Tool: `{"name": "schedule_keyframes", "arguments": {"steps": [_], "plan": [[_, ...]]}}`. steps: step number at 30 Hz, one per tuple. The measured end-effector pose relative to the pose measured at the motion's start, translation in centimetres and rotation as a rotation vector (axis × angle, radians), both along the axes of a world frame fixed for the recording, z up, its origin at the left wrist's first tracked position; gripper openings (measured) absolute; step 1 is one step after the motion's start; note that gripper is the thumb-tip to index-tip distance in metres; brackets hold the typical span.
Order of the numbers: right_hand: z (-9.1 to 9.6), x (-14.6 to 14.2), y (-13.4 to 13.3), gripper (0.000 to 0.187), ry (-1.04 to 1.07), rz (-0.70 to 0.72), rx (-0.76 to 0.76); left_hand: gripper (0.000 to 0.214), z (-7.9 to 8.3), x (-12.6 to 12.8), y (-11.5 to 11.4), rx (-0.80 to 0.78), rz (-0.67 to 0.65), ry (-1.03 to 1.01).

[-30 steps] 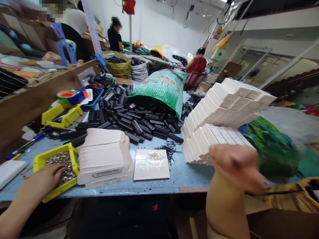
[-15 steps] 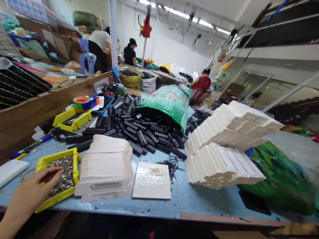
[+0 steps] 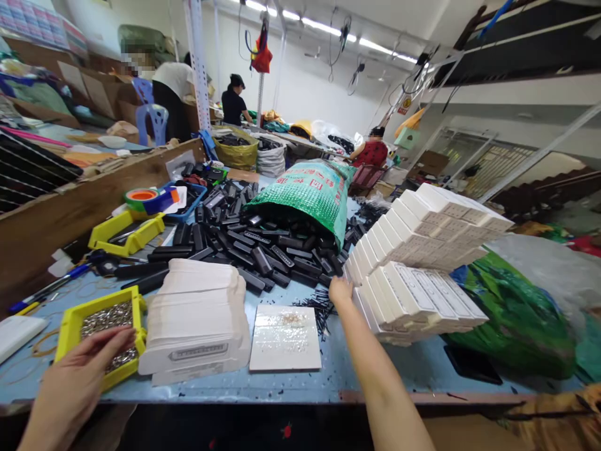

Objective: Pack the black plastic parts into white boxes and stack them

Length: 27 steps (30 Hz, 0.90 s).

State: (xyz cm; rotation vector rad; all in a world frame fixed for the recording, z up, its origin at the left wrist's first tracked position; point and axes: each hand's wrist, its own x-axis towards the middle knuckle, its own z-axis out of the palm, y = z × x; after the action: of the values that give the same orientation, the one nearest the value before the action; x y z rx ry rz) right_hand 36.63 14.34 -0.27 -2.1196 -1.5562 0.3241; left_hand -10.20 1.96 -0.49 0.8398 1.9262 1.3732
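Reaching in from out of view, the right hand now lies against the near left corner of the stacked white boxes; its fingers are hidden against them, so I cannot tell whether it grips. Closest to the camera, the left hand has drawn back slightly, palm down with loose, empty fingers, its tips over the near edge of the yellow tray of small metal parts. Just right of the tray on the blue table sit a stack of white flat pieces and a white tile, with thin black pins beside the right wrist. Farther back a heap of black casings spills from a green sack.
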Motion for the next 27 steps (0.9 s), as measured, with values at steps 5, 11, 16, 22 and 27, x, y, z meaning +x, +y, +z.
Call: {"name": "schedule_keyframes", "arguments": {"steps": [5,11,16,22,27], "plan": [[1.6,0.1,-1.2,0.027,-0.141,-0.009,-0.139,0.049,0.8,7.6,-1.9,-0.084,-0.168,-0.518],[1.6,-5.7,-8.9,0.032,0.672,0.361,0.038,0.032,0.0,15.3,-1.9,-0.049,-0.438,-0.787],[2.3,-13.5,-12.5,0.014,1.555,0.117,0.462,0.022,-0.3,17.6,-2.5,0.083,-0.638,-0.553],[3.3,-16.4,-11.8,0.016,1.719,-0.099,0.59,0.03,-0.1,17.9,-3.0,0.103,-0.628,-0.568],[2.7,-16.1,-11.8,0.017,1.825,-0.19,0.576,0.033,-0.3,18.4,-3.0,0.108,-0.573,-0.639]]}}
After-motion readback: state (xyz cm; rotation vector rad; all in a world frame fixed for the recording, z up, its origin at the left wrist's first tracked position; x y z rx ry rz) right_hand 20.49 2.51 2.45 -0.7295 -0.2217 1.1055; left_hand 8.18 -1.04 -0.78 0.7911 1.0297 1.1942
